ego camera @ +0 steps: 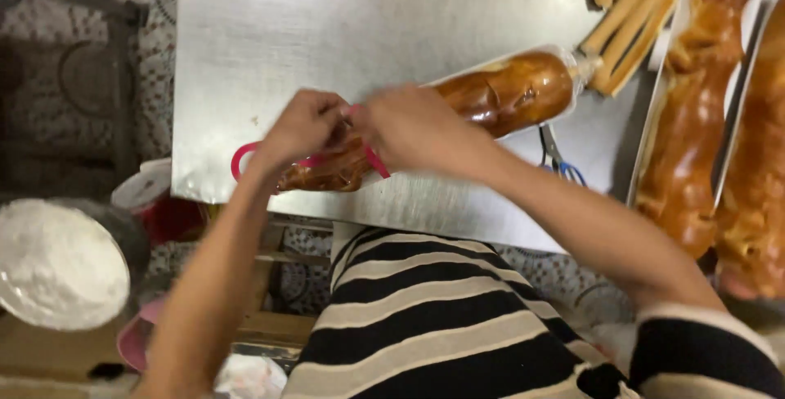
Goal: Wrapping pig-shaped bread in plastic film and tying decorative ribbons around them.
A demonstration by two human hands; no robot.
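Note:
A long glazed brown bread loaf lies in a clear bag on a white tray, diagonally across the steel table. Both my hands meet at the bag's near end. My left hand pinches the bag end together with a pink ribbon that loops out to the left. My right hand grips the same gathered end and the ribbon's other strand. The fingertips are blurred.
Two more glazed loaves lie in white trays at the right. Thin breadsticks sit at the top right. Blue-handled scissors lie by the bagged loaf. A white-filled bowl stands lower left, off the table.

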